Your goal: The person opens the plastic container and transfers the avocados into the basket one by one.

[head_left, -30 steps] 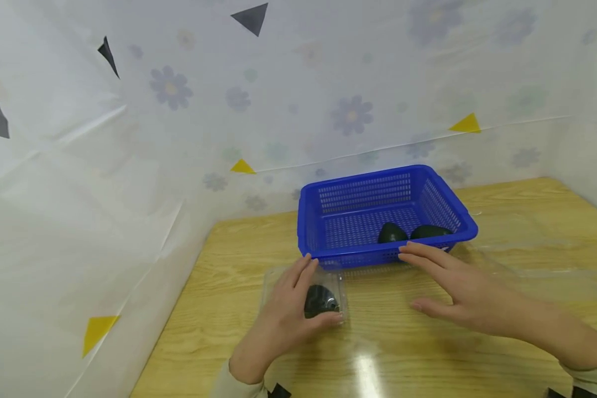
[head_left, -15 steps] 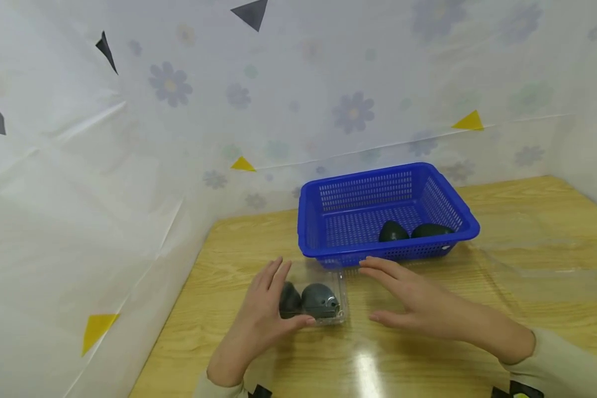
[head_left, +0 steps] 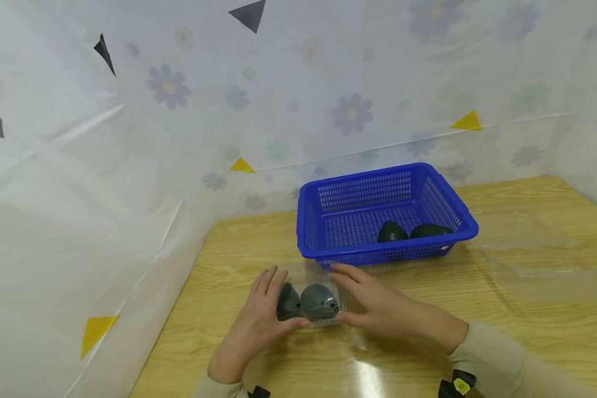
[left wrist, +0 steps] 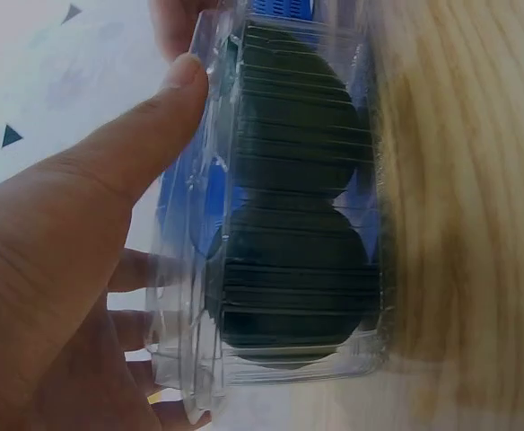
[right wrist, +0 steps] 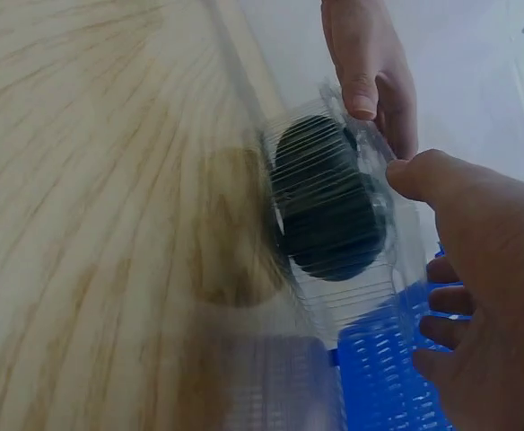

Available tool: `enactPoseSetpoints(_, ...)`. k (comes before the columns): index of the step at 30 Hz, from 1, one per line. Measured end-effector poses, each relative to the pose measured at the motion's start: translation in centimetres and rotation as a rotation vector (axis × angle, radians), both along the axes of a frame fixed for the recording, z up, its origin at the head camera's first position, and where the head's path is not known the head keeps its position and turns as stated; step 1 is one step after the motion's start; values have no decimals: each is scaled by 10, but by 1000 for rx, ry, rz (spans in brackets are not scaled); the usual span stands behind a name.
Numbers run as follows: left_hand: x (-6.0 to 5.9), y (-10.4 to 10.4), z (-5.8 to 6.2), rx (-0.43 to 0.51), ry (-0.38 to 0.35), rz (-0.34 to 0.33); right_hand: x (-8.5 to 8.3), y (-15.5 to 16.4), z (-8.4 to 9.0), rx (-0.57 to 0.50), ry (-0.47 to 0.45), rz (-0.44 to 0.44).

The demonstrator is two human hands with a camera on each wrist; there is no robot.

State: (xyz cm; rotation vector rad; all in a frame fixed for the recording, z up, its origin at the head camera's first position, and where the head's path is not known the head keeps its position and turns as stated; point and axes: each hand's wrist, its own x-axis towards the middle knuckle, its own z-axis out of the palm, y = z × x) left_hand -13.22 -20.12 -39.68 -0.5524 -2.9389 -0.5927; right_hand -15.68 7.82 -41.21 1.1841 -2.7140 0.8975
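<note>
Resting on the wooden worktop [head_left: 527, 221] just in front of the blue basket [head_left: 328, 254], a clear plastic box [head_left: 310, 304] held two dark avocados [head_left: 319, 301] side by side under its closed lid. The left hand [head_left: 256, 326] gripped the box from its left side: in the left wrist view the thumb [left wrist: 168, 99] lay pressed along the lid edge while the fingers curled behind the box, so that grip pinched the box between thumb and fingers. The right hand [head_left: 378, 312] met the box from the right, its thumb [right wrist: 423, 175] against the near corner and its fingers laid over the far edge; whether those fingers truly clasped the box or only touched it could not be told. Two more avocados [head_left: 410, 232] lay loose in the right front corner of the basket, well apart from the hands. Behind stood a white flowered plastic sheet [head_left: 179, 110]
</note>
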Motion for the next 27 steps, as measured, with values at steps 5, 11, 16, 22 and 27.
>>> enactPoseSetpoints(5, 0, 1, -3, -3, -8, -12, 1, -10, -3, -27, 3, -15)
enactPoseSetpoints(11, 1, 2, -4, 0, 6, -12, 3, -16, -5, -25, 44, -29)
enactPoseSetpoints(16, 2, 2, -5, -6, 7, -7, 4, -19, -7, -20, 79, 17)
enactPoseSetpoints(22, 2, 6, -4, -16, 14, -10, 2, -18, -6, 22, 77, 35)
enactPoseSetpoints(27, 2, 11, -3, -19, 10, -13, 4, -13, -8, 26, 63, 30)
